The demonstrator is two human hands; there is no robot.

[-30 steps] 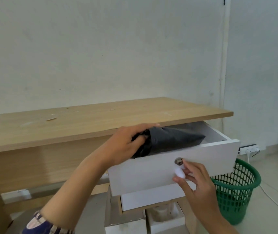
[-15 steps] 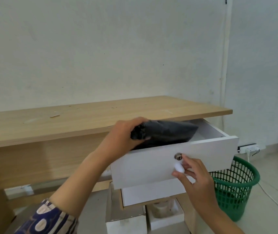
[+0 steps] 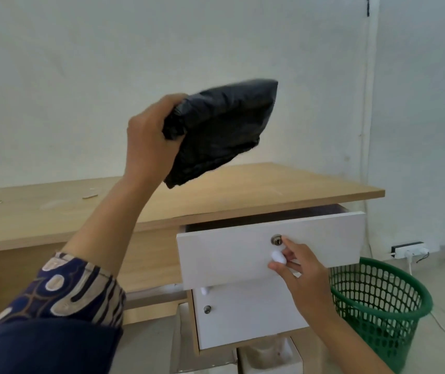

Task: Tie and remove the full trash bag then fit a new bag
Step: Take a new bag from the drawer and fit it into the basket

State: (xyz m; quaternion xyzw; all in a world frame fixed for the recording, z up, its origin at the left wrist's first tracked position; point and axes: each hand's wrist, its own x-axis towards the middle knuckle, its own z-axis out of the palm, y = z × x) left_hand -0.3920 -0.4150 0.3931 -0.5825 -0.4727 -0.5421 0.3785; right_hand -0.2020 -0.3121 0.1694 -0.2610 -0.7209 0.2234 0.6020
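Note:
My left hand (image 3: 149,136) grips a folded black trash bag (image 3: 224,125) by its left end and holds it high above the wooden desk (image 3: 54,209). My right hand (image 3: 301,271) pinches the white knob (image 3: 278,257) on the front of the white top drawer (image 3: 229,252), which stands slightly open under the desk top. A green mesh trash bin (image 3: 383,309) stands on the floor to the right of the drawer unit, with no bag visible in it.
A lower white cabinet door (image 3: 243,319) with a keyhole sits below the drawer. White foam blocks (image 3: 270,357) lie on the floor beneath it. A power strip (image 3: 409,251) with a plugged cable sits at the wall behind the bin.
My left hand has lifted the black bag out of the drawer and raised it well above the desk. The drawer has slid most of the way in, my right hand still on the knob.

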